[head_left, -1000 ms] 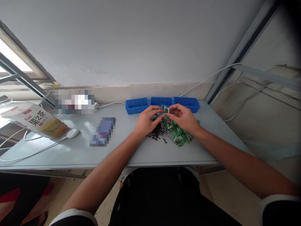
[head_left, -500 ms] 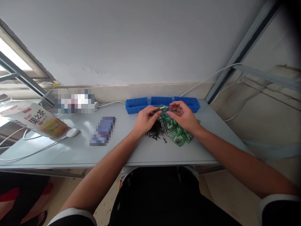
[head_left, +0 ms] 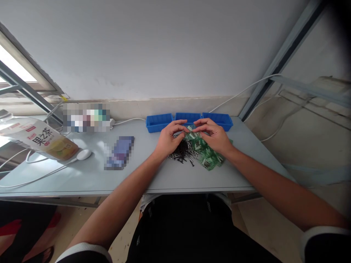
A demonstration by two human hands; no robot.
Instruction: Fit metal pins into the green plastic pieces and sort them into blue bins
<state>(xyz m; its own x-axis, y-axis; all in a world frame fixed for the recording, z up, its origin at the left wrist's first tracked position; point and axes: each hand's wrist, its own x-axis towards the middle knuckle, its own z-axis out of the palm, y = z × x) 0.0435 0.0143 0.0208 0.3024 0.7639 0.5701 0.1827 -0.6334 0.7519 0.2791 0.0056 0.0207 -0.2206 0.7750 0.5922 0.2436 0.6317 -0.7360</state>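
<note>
As my forearms reach in from the lower left and lower right corners, my left hand (head_left: 169,138) and right hand (head_left: 217,138) meet just right of the frame's centre, fingers bent inward and backs turned upward. My left thumb and index finger pinch a small translucent green plastic bag (head_left: 193,133) with pale pieces and thin metal ones inside. My right fingers arch over the bag's other edge, index stretched across and thumb below; I cannot tell whether they grip it or only touch it.

Beneath my left fingers spreads a heap of dark metal screws (head_left: 187,150). Touching that heap on its right, under my right palm, lies a pile of filled translucent green bags (head_left: 208,160).

Just behind my hands, three rectangular blue plastic bins (head_left: 159,128) stand side by side along the wall. The pale grey tabletop (head_left: 148,179) carries a blurred bluish rectangle (head_left: 120,151) left of centre, then a round white disc on a cable (head_left: 84,155), and a big labelled clear plastic bottle (head_left: 41,138), tilted, at the left edge.
</note>
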